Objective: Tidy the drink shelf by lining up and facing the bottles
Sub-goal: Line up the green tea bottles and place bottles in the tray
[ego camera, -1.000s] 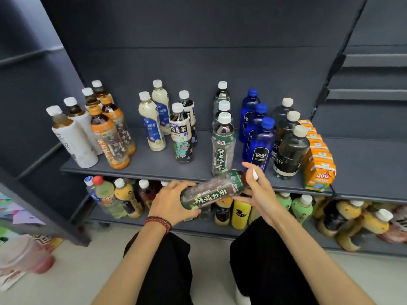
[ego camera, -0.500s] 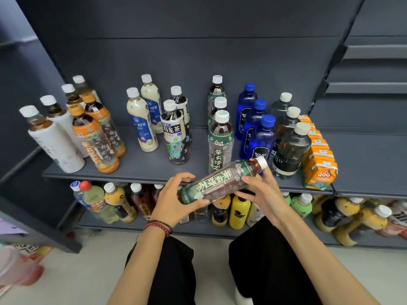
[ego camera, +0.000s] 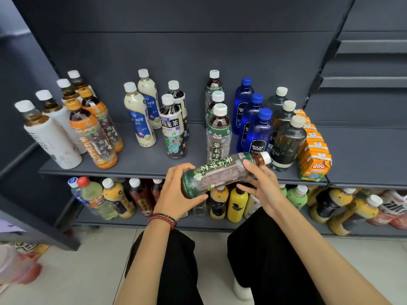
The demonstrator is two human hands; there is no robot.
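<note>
As I'm watching, left hand (ego camera: 176, 194) and right hand (ego camera: 262, 186) are clamping the tea bottle (ego camera: 220, 172) | I'm judging it full, slick (hold mid-label).

Single view here, worn on the head, tipped forward and steeply down. It looks at the dark grey metal shelf (ego camera: 141, 160) from just in front and above, close in, with the wearer's black-trousered knees (ego camera: 176, 260) below that shelf.

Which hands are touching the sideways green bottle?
Touching, both: head view shows the left hand gripping the base of the green bottle, the right hand holding its neck end.
</note>
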